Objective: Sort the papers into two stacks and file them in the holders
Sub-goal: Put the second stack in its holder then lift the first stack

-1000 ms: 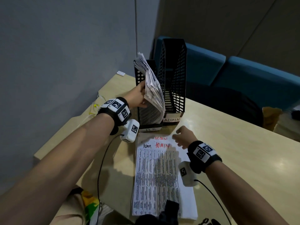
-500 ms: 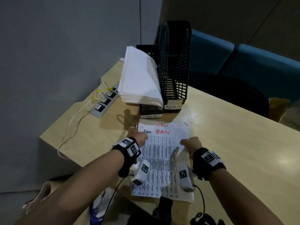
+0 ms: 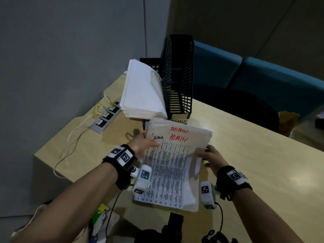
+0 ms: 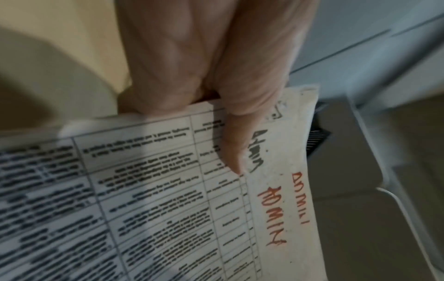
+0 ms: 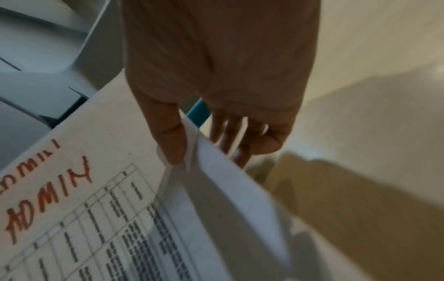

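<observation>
Here both hands, left (image 3: 141,143) and right (image 3: 213,157), pinch the ADMIN stack (image 3: 172,165) by its side edges.

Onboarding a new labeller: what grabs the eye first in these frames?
The stack marked ADMIN in red, held at its side edges by the left hand and the right hand above the desk. Behind it, a thick white paper stack leans out of the left of two black mesh holders.
</observation>
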